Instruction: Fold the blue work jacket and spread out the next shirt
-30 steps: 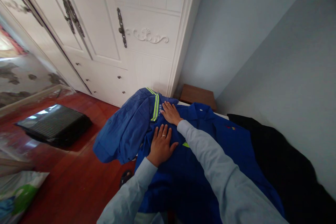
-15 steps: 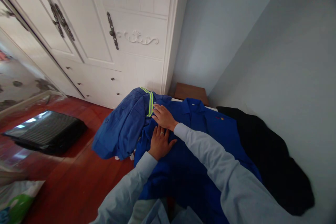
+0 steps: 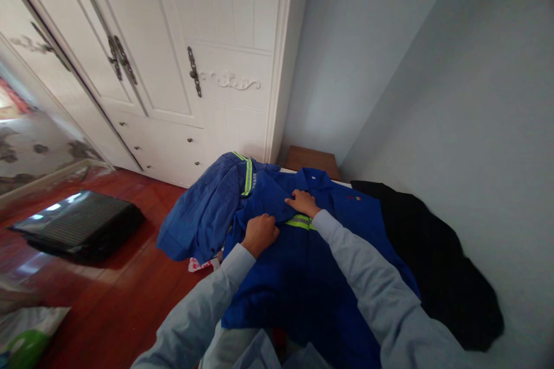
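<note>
A bright blue work jacket with yellow-green reflective bands lies spread on the bed, collar toward the far wall. My left hand is closed in a fist on a fold of its sleeve near the jacket's left side. My right hand presses on the same sleeve just right of it, fingers curled on the cloth beside a reflective band. A second, paler blue garment with a reflective stripe hangs crumpled over the bed's left edge.
A black garment lies on the bed to the right, against the grey wall. A white wardrobe stands ahead on the left, a small wooden stool by its corner. A black case and a plastic bag lie on the red wooden floor.
Both hands lay flat on the jacket near the paler garment. Now the left has closed on the sleeve cloth and the right has moved rightward, with the sleeve folded across the jacket's chest.
</note>
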The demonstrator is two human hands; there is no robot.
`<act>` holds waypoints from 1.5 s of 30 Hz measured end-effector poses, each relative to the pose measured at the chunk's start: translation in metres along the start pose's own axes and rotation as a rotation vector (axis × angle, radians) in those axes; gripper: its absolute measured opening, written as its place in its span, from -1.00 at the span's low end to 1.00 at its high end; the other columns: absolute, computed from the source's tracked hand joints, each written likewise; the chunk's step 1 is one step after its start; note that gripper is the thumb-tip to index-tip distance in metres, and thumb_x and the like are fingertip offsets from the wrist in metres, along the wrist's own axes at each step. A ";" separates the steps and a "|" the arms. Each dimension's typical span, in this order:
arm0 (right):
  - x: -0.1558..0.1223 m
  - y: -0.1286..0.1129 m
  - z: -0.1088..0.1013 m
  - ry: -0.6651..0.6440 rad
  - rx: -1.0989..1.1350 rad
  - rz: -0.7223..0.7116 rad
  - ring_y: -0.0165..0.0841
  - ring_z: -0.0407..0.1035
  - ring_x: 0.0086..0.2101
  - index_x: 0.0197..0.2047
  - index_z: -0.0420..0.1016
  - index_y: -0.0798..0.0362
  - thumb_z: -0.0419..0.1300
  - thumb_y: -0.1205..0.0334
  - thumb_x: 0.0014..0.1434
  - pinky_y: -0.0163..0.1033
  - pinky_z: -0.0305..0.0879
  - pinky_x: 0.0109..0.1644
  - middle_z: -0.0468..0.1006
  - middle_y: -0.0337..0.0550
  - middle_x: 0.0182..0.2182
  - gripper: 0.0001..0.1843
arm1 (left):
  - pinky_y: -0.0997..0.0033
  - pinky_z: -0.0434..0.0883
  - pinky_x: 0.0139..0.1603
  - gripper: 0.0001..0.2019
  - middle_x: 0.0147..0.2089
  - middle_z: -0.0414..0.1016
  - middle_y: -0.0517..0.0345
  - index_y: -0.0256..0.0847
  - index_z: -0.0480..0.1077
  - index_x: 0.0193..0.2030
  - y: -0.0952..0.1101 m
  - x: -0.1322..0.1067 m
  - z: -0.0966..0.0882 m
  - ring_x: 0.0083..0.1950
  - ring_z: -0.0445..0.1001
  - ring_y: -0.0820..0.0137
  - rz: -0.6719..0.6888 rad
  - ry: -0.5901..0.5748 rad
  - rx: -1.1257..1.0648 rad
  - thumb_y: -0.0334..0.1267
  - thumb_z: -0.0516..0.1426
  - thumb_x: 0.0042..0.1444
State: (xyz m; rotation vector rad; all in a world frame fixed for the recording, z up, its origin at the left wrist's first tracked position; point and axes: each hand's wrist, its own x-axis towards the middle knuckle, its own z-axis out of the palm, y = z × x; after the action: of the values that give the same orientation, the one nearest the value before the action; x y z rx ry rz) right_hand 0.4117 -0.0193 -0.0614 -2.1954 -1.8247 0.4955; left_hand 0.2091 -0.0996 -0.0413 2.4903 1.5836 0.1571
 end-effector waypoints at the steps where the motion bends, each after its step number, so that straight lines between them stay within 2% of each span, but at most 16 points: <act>1: 0.004 0.001 0.000 -0.009 0.092 0.023 0.11 0.43 0.04 -0.18 0.59 0.10 0.34 -0.04 0.08 0.15 0.28 0.10 0.61 0.21 -0.07 -0.62 | 0.27 0.45 -0.21 -0.75 -0.19 0.61 -0.10 -0.23 0.55 -0.23 -0.001 0.003 -0.003 -0.16 0.60 0.18 -0.020 0.005 0.000 -0.24 0.04 0.21; 4: 0.015 0.003 0.001 -0.027 0.333 0.043 -0.02 0.52 -0.17 -0.50 0.51 0.08 0.41 0.07 -0.03 -0.01 0.37 -0.04 0.63 0.04 -0.38 -0.73 | 0.31 0.43 -0.21 -0.73 -0.19 0.62 -0.06 -0.19 0.55 -0.22 0.002 0.009 -0.018 -0.16 0.61 0.20 -0.098 0.068 -0.041 -0.20 0.02 0.24; 6: 0.023 0.003 0.000 -0.028 0.425 0.019 -0.16 0.52 -0.31 -0.54 0.47 0.07 0.37 0.08 0.02 -0.13 0.40 -0.19 0.58 -0.08 -0.51 -0.72 | 0.33 0.43 -0.18 -0.72 -0.17 0.62 -0.04 -0.18 0.54 -0.21 0.011 0.013 -0.028 -0.14 0.60 0.23 -0.139 0.150 -0.109 -0.21 0.00 0.26; 9: 0.039 0.002 -0.007 0.037 0.563 -0.006 -0.28 0.50 -0.38 -0.40 0.51 0.08 0.29 0.03 0.10 -0.22 0.40 -0.28 0.59 -0.15 -0.49 -0.74 | 0.33 0.41 -0.15 -0.71 -0.18 0.62 -0.02 -0.18 0.54 -0.21 0.029 0.019 -0.035 -0.14 0.59 0.23 -0.085 0.189 -0.206 -0.18 0.00 0.29; 13: 0.065 0.001 -0.021 0.180 0.636 -0.038 -0.27 0.50 -0.27 -0.31 0.54 0.11 0.28 0.03 0.03 -0.22 0.41 -0.16 0.64 -0.10 -0.35 -0.70 | 0.34 0.43 -0.09 -0.71 -0.16 0.62 0.04 -0.14 0.54 -0.17 0.036 0.018 -0.029 -0.10 0.58 0.26 0.048 0.143 -0.253 -0.11 0.02 0.31; 15: 0.075 0.001 -0.024 0.191 0.631 -0.056 -0.27 0.50 -0.25 -0.33 0.56 0.11 0.31 0.05 -0.02 -0.23 0.39 -0.13 0.65 -0.09 -0.33 -0.71 | 0.28 0.42 0.05 -0.72 0.02 0.58 -0.02 -0.15 0.50 0.00 0.025 0.012 -0.022 0.07 0.52 0.22 0.044 0.223 -0.215 -0.18 0.04 0.28; 18: 0.084 0.001 -0.021 0.140 0.595 -0.070 -0.30 0.49 -0.30 -0.36 0.58 0.11 0.33 0.10 -0.05 -0.25 0.38 -0.15 0.64 -0.14 -0.37 -0.75 | 0.08 0.33 0.27 -0.50 0.31 0.38 -0.18 -0.24 0.33 0.26 -0.005 0.000 -0.010 0.35 0.30 0.06 -0.023 0.302 -0.113 -0.28 0.14 0.15; 20: 0.087 0.003 -0.015 0.111 0.547 -0.050 -0.31 0.48 -0.34 -0.44 0.57 0.09 0.36 0.18 -0.10 -0.26 0.37 -0.17 0.61 -0.18 -0.45 -0.84 | 0.01 0.32 0.30 -0.38 0.39 0.28 -0.26 -0.30 0.24 0.33 -0.024 -0.008 -0.002 0.40 0.24 0.01 -0.082 0.238 -0.095 -0.26 0.17 0.11; 23: 0.090 0.009 -0.007 0.066 0.455 0.013 -0.32 0.44 -0.44 -0.62 0.47 0.06 0.38 0.40 -0.27 -0.27 0.36 -0.24 0.50 -0.24 -0.62 -0.85 | 0.05 0.34 0.29 -0.40 0.40 0.27 -0.23 -0.29 0.25 0.33 -0.043 -0.015 0.006 0.37 0.31 0.05 -0.105 0.147 -0.123 -0.23 0.14 0.14; 26: 0.092 0.012 -0.007 0.024 0.405 0.041 -0.35 0.40 -0.50 -0.68 0.44 0.05 0.37 0.48 -0.33 -0.32 0.33 -0.34 0.44 -0.27 -0.68 -0.80 | 0.13 0.35 0.28 -0.44 0.37 0.33 -0.15 -0.26 0.29 0.31 -0.050 -0.016 0.010 0.33 0.35 0.11 -0.096 0.194 -0.115 -0.32 0.11 0.12; 29: 0.094 0.009 -0.012 -0.006 0.423 0.033 -0.37 0.41 -0.51 -0.64 0.48 0.06 0.36 0.43 -0.25 -0.36 0.30 -0.42 0.48 -0.23 -0.65 -0.86 | 0.16 0.38 0.24 -0.47 0.28 0.43 -0.12 -0.25 0.35 0.27 -0.056 -0.016 0.011 0.26 0.40 0.13 -0.109 0.261 -0.098 -0.41 0.09 0.11; 32: 0.094 0.004 -0.016 -0.053 0.483 0.025 -0.37 0.42 -0.52 -0.51 0.56 0.10 0.35 0.37 -0.14 -0.36 0.31 -0.45 0.52 -0.22 -0.62 -0.94 | 0.21 0.39 0.24 -0.58 0.17 0.51 -0.09 -0.23 0.44 0.18 -0.064 -0.015 0.012 0.19 0.45 0.16 -0.124 0.307 -0.158 -0.34 0.10 0.16; 34: 0.094 0.001 -0.016 -0.065 0.525 0.013 -0.37 0.43 -0.52 -0.43 0.59 0.11 0.35 0.34 -0.09 -0.34 0.33 -0.44 0.55 -0.22 -0.59 -0.92 | 0.24 0.40 0.21 -0.64 0.11 0.55 -0.07 -0.21 0.49 0.11 -0.070 -0.014 0.011 0.14 0.50 0.17 -0.150 0.328 -0.236 -0.26 0.09 0.21; 36: 0.095 -0.002 -0.013 -0.042 0.563 -0.016 -0.38 0.46 -0.48 -0.37 0.59 0.12 0.34 0.33 -0.04 -0.33 0.38 -0.38 0.60 -0.20 -0.52 -0.90 | 0.24 0.42 0.17 -0.66 0.05 0.59 -0.07 -0.20 0.52 0.07 -0.077 -0.011 0.008 0.07 0.54 0.19 -0.239 0.340 -0.349 -0.23 0.06 0.23; 40: 0.097 -0.004 0.002 0.049 0.595 -0.072 -0.40 0.51 -0.35 -0.25 0.60 0.13 0.31 0.31 0.04 -0.32 0.44 -0.18 0.66 -0.14 -0.34 -0.84 | 0.29 0.45 0.03 -0.67 -0.09 0.65 -0.07 -0.25 0.54 0.03 -0.095 -0.003 0.001 -0.03 0.59 0.20 -0.517 0.304 -0.620 -0.21 0.11 0.18; 45: 0.098 0.001 0.023 0.127 0.493 -0.091 -0.32 0.53 -0.28 -0.28 0.60 0.11 0.28 0.35 0.02 -0.20 0.45 -0.08 0.66 -0.12 -0.35 -0.86 | 0.43 0.42 -0.32 -0.75 -0.34 0.63 0.07 -0.25 0.56 -0.22 -0.110 0.004 -0.004 -0.31 0.58 0.31 -0.557 0.182 -0.743 -0.11 0.20 0.10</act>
State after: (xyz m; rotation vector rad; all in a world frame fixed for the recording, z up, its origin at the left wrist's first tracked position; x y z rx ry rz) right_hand 0.4193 0.0761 -0.0926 -1.7630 -1.5272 0.6835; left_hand 0.1121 -0.0502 -0.0610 1.4652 1.7849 0.7416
